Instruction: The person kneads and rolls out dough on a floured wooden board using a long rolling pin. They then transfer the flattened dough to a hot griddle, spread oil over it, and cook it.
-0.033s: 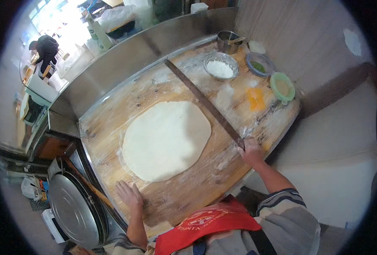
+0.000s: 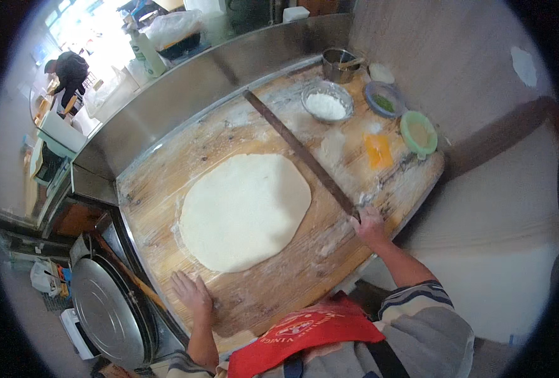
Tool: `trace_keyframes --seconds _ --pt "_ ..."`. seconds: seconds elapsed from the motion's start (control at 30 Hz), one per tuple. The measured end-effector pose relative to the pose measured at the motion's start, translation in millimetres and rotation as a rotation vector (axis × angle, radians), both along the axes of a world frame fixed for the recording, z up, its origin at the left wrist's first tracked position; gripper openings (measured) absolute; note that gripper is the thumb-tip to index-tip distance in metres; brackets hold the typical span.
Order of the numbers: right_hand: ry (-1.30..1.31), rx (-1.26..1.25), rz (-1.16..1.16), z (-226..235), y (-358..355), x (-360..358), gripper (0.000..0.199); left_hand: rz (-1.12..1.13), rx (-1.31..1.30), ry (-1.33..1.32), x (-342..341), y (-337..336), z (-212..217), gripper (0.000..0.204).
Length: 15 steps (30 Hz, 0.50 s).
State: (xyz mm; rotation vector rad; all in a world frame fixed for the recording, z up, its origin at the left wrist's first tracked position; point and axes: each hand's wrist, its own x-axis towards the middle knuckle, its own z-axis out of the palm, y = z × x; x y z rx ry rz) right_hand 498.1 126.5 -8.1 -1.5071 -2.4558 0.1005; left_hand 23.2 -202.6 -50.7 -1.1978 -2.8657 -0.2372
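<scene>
A wide, flat sheet of pale dough (image 2: 245,214) lies on the floured wooden board (image 2: 166,170), its outline a rough oval. To the right of the dough a long, dark wooden rolling pin (image 2: 301,151) rests slantwise, apart from the sheet. My right hand (image 2: 371,225) is wrapped round the pin's near end, close to the board's front right edge. My left hand (image 2: 192,293) lies on the board just in front of the dough, fingers stretched out and holding nothing.
At the back right stand a bowl of white flour (image 2: 327,104), a metal pot (image 2: 340,66), a bowl with green bits (image 2: 383,101) and a green bowl (image 2: 419,134). An orange scraper (image 2: 378,151) lies nearby. Round metal pans (image 2: 109,312) stand left; a person (image 2: 71,75) bends far off.
</scene>
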Motion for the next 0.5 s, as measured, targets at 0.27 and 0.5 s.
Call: trace_keyframes --seconds 0.27,0.5 --pt "0.52 -0.316 0.109 50.6 284.9 -100.7 0.031 0.319 -0.177 -0.024 26.9 31.9 -4.2 0.066" --pt "-0.049 -0.317 0.536 5.9 397.6 -136.3 0.047 0.366 -0.224 0.017 40.2 48.8 4.6 0.062"
